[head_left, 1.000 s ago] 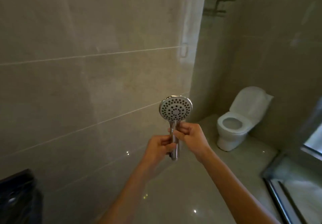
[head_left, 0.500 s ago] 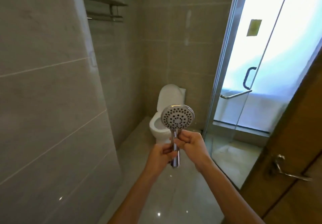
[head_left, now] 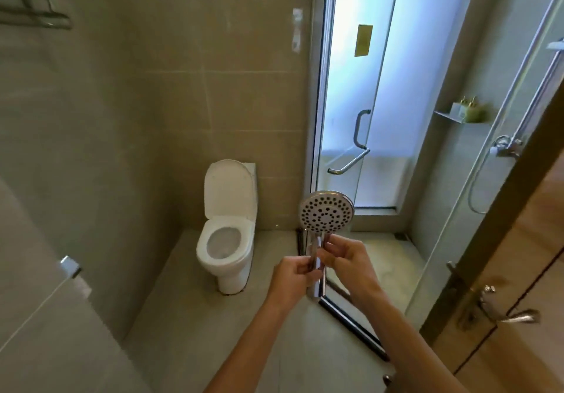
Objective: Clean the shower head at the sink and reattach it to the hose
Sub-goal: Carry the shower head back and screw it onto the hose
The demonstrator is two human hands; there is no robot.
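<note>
I hold a chrome shower head (head_left: 326, 212) upright in front of me, its round nozzle face turned toward me. My left hand (head_left: 291, 278) grips the lower part of its handle from the left. My right hand (head_left: 346, 258) pinches the handle from the right, just under the head. No hose is attached to the handle's bottom end. The shower hose (head_left: 476, 185) hangs in a loop inside the glass enclosure at the right, below a chrome wall valve (head_left: 505, 146).
A white toilet (head_left: 227, 230) with its lid up stands against the far wall. The glass shower door (head_left: 364, 124) with a chrome handle is ahead. A wooden door (head_left: 525, 301) with a lever handle is at the right. A towel rack (head_left: 36, 4) hangs upper left.
My view has swung right from the tiled wall to the toilet and shower enclosure. Both hands keep the shower head upright in the same grip.
</note>
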